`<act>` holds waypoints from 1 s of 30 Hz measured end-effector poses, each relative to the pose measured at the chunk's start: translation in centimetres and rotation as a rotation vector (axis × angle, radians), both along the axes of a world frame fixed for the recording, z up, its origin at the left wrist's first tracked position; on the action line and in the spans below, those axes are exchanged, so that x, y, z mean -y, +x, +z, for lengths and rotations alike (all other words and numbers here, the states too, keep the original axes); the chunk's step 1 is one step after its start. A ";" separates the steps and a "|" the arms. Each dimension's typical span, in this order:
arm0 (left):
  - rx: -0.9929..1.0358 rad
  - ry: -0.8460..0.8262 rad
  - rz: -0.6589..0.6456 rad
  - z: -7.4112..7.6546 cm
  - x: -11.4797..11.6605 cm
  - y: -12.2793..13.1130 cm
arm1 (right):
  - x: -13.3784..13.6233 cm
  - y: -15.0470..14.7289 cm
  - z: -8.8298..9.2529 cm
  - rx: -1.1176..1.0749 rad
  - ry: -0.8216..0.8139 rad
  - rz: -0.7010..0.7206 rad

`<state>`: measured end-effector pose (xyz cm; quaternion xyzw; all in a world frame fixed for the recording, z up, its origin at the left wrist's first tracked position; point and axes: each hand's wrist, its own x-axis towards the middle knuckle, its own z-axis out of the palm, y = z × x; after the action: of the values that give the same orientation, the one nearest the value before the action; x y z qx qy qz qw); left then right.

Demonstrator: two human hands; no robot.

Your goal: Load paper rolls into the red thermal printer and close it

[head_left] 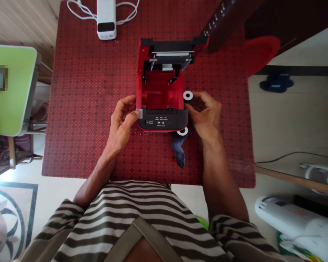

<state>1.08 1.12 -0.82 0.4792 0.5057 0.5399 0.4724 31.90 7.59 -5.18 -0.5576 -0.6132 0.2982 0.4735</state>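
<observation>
A red and black thermal receipt printer stands on the table with its lid open away from me, showing a red, empty-looking paper bay. My left hand grips the printer's front left corner, with the thumb and fingers near a small grey tab. My right hand is cupped around a dark roll beside the printer's right wall. White ring cores show beyond my fingers, and another shows below them. I cannot tell whether both belong to one roll. A dark blue cloth trails below.
A red patterned tablecloth covers the table under everything. A white power unit with white cables lies at its far edge. A dark bar crosses the far right corner. A green board stands left, and a red round lid sits right.
</observation>
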 end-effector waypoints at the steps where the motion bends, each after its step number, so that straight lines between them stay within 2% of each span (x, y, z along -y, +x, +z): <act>1: 0.011 0.000 0.000 0.0 0.0 0.0 | -0.1 -0.2 0.1 0.000 -0.008 0.010; 5: 0.038 0.004 -0.009 -0.1 -0.1 -0.3 | -0.1 -0.7 0.7 -0.004 -0.061 0.035; 8: 0.032 0.018 -0.023 -0.3 -0.1 -0.5 | 0.7 0.2 1.4 -0.026 -0.121 0.045; 12: 0.021 0.034 -0.037 -0.4 0.0 -0.7 | 4.0 3.2 3.1 0.097 -0.152 0.000; 15: 0.024 0.030 -0.047 -0.5 0.1 -0.8 | 7.3 4.4 4.5 0.182 -0.225 0.097; 17: 0.028 0.021 -0.051 -0.5 0.1 -0.7 | 8.8 3.8 5.0 0.199 -0.261 0.196; 19: 0.032 0.012 -0.051 -0.4 0.1 -0.7 | 9.6 2.5 5.0 0.212 -0.262 0.237; 22: 0.036 0.003 -0.033 -0.4 0.1 -0.6 | 9.8 0.6 4.5 0.198 -0.222 0.205; 25: 0.021 -0.005 -0.021 -0.4 0.1 -0.6 | 9.9 0.3 4.9 0.193 -0.184 0.172; 27: 0.013 -0.003 -0.027 -0.4 0.1 -0.6 | 10.2 1.1 6.4 0.218 -0.149 0.169; 30: -0.010 0.006 -0.045 -0.2 0.1 -0.6 | 10.3 2.4 10.5 0.304 -0.018 0.180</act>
<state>0.50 1.05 -1.06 0.4946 0.4952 0.5284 0.4805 34.29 -2.73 5.28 -0.5434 -0.7225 0.2573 0.3415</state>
